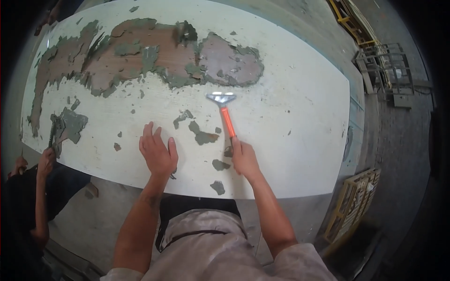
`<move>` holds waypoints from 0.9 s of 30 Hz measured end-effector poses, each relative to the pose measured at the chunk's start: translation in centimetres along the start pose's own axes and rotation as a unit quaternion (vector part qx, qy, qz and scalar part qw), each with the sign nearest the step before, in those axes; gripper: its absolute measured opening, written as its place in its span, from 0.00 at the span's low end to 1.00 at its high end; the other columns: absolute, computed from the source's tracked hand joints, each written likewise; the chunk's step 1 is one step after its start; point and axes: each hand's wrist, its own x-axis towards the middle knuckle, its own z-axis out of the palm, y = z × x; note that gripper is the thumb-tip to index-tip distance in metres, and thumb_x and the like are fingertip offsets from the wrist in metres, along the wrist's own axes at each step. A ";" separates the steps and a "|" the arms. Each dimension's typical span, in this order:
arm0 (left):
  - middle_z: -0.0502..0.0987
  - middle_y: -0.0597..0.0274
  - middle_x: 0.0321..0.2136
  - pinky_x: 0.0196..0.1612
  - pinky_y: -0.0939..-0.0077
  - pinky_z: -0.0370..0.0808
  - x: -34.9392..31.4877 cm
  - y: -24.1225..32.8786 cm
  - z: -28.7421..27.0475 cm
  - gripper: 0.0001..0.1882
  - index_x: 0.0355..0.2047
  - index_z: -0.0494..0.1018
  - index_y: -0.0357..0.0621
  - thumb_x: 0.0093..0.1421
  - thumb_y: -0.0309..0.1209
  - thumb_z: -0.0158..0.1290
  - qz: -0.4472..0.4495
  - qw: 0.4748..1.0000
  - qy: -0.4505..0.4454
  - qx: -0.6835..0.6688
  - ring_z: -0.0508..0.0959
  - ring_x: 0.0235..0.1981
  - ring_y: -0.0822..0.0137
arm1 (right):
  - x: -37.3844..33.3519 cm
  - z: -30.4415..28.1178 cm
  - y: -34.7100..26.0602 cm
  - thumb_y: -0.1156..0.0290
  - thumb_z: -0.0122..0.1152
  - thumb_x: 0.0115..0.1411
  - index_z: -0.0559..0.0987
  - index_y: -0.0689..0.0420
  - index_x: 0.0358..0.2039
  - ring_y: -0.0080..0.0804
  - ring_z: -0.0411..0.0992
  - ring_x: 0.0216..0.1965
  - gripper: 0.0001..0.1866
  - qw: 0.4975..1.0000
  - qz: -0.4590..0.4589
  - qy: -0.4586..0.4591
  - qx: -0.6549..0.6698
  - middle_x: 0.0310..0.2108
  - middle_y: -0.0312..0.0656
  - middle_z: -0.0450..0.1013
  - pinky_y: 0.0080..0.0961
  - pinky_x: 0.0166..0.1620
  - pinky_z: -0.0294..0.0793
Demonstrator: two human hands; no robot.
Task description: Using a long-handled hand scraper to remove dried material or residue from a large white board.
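Note:
My right hand (pixel 244 157) is closed round the lower end of a scraper (pixel 227 121) with an orange handle and a wide metal blade. The blade points away from me, just below a patch of peeled coating (pixel 229 63) on a large white board (pixel 300 140); I cannot tell whether it touches the board. My left hand (pixel 158 150) holds nothing and rests palm down on the board, fingers stretched out. Between my hands lie grey-green flakes (pixel 205 136). Farther off, a ragged strip of reddish-brown surface (pixel 173 58) shows, edged with lifted grey-green coating.
At the left, a co-worker's hand (pixel 46 161) holds a dark tool beside another grey-green patch (pixel 71 125). Part of another person (pixel 49 16) shows at the far left corner. Yellowish slatted frames (pixel 354 203) stand right of the board, and a metal rack (pixel 386 68) lies beyond.

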 end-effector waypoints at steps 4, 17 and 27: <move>0.64 0.43 0.67 0.70 0.43 0.54 0.6 -0.5 -0.7 0.27 0.59 0.69 0.32 0.65 0.38 0.54 0.009 0.999 0.032 0.016 0.61 0.71 0.46 | 1.0 0.1 -1.5 0.44 0.41 0.76 0.72 0.64 0.26 0.33 0.66 0.09 0.34 0.999 0.005 -0.008 0.051 0.14 0.42 0.66 0.35 0.14 0.66; 0.65 0.45 0.66 0.68 0.42 0.56 -0.1 -0.9 -0.1 0.25 0.57 0.70 0.35 0.65 0.37 0.55 -0.008 1.000 0.030 0.003 0.62 0.70 0.46 | -5.2 -0.4 6.7 0.49 0.43 0.78 0.73 0.56 0.45 0.19 0.62 0.17 0.22 0.825 0.093 -0.268 0.489 0.22 0.32 0.66 0.20 0.20 0.63; 0.65 0.45 0.66 0.68 0.42 0.56 0.2 -0.3 0.0 0.25 0.57 0.70 0.35 0.65 0.38 0.55 0.001 0.999 0.036 0.005 0.62 0.70 0.46 | -4.5 2.8 6.6 0.64 0.60 0.71 0.69 0.65 0.60 0.22 0.73 0.27 0.24 0.980 -0.149 0.119 0.054 0.39 0.46 0.76 0.22 0.26 0.74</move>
